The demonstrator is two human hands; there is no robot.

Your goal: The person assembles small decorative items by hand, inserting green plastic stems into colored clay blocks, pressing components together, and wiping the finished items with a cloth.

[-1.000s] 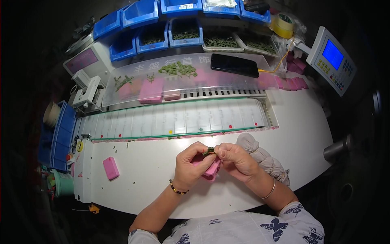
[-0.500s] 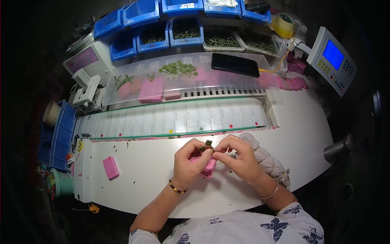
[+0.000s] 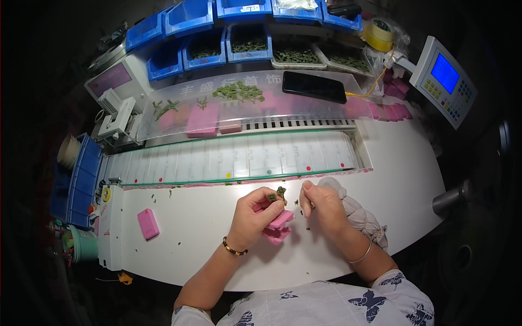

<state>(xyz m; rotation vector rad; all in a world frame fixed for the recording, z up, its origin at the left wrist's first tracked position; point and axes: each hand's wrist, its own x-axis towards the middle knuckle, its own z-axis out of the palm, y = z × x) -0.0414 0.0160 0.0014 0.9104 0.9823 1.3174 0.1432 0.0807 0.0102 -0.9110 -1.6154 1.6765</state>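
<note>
My left hand (image 3: pixel 251 217) is closed around a pink rubber mould (image 3: pixel 280 219), whose two halves gape apart toward the right. A small dark green branched piece (image 3: pixel 281 193) sticks up at the thumb and fingertips of that hand, above the mould. My right hand (image 3: pixel 324 208) is a short way to the right, apart from the mould, with its thumb pressed against curled fingers; whatever lies between them is hidden. A few green crumbs (image 3: pixel 297 202) lie on the white table (image 3: pixel 206 239) between and below the hands.
Another pink mould (image 3: pixel 148 224) lies at left. Grey cloth (image 3: pixel 361 217) is bunched beside my right wrist. Beyond stands a glass-topped strip (image 3: pixel 250 157), then a clear sheet (image 3: pixel 163 117) bearing green pieces (image 3: pixel 239 92) and a phone (image 3: pixel 314 87). Blue bins (image 3: pixel 249 54) line the back.
My right hand has drawn away from the green piece and mould, to the right, its fingers curling in. The left hand keeps its hold, and the mould's open side now shows more.
</note>
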